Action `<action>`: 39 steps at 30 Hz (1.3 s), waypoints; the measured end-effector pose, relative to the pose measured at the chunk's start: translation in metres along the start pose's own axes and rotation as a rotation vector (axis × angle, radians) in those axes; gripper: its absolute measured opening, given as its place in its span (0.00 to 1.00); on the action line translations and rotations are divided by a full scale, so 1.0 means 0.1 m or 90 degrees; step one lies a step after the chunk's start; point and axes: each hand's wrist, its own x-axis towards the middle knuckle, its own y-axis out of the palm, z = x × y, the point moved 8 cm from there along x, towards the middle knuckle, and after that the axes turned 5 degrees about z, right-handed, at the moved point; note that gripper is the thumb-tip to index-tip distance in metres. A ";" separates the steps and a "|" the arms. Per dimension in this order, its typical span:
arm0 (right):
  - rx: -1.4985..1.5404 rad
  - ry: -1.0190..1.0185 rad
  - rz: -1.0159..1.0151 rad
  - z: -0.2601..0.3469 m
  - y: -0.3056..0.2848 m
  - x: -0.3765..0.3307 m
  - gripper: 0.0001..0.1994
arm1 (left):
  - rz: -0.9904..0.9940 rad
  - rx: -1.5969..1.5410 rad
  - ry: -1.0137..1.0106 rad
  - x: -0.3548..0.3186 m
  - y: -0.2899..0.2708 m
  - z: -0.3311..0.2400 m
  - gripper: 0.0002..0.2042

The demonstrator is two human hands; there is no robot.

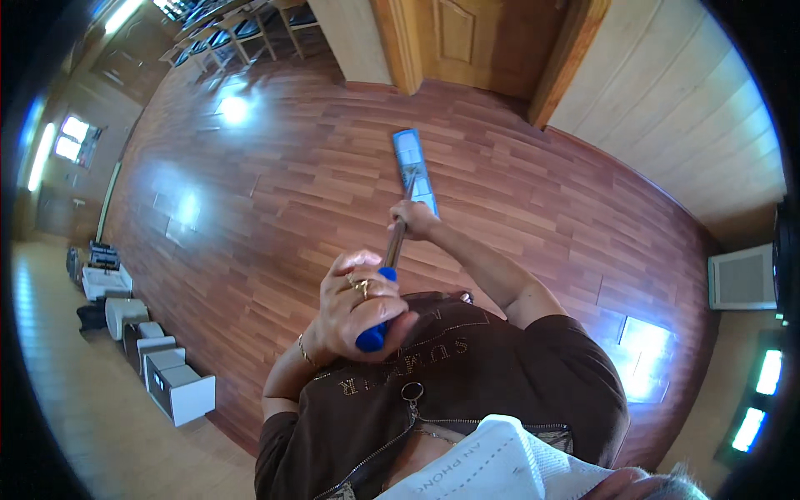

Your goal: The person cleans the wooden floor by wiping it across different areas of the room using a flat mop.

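Note:
I hold a flat mop with both hands. My left hand (360, 302), with a ring and a thin bracelet, is shut around the blue grip (372, 333) at the top of the handle, close to my chest. My right hand (412, 219) grips the metal shaft (394, 247) lower down, arm stretched forward. The long blue mop head (414, 165) lies flat on the reddish wooden floor (275, 200) just beyond my right hand. I wear a dark brown zipped top.
A wooden door (475, 37) with its frame stands straight ahead. Pale panelled wall (667, 108) runs along the right, with a white vent (742, 279) low down. Several white boxes (171, 379) line the floor's left edge. Chairs (242, 33) stand far left.

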 end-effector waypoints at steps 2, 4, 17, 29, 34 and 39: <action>-0.016 -0.031 0.072 0.44 0.26 0.24 0.11 | -0.019 0.016 -0.021 -0.16 -0.27 -0.09 0.07; 0.043 -0.130 0.069 0.85 0.58 0.46 0.09 | -0.052 0.026 -0.039 -0.35 -0.54 -0.19 0.07; 0.125 -0.418 0.323 3.06 2.02 0.69 0.07 | -0.085 0.167 -0.221 -1.32 -1.48 -0.59 0.13; 0.033 -0.380 0.317 2.86 1.28 0.33 0.07 | -0.012 0.009 -0.034 -1.25 -1.79 -0.76 0.15; 0.043 -0.285 0.150 2.16 0.67 0.10 0.07 | -0.020 -0.074 0.050 -0.87 -1.46 -0.64 0.14; 0.012 -0.159 0.068 1.35 0.12 -0.34 0.09 | 0.025 -0.156 0.105 -0.40 -1.05 -0.44 0.12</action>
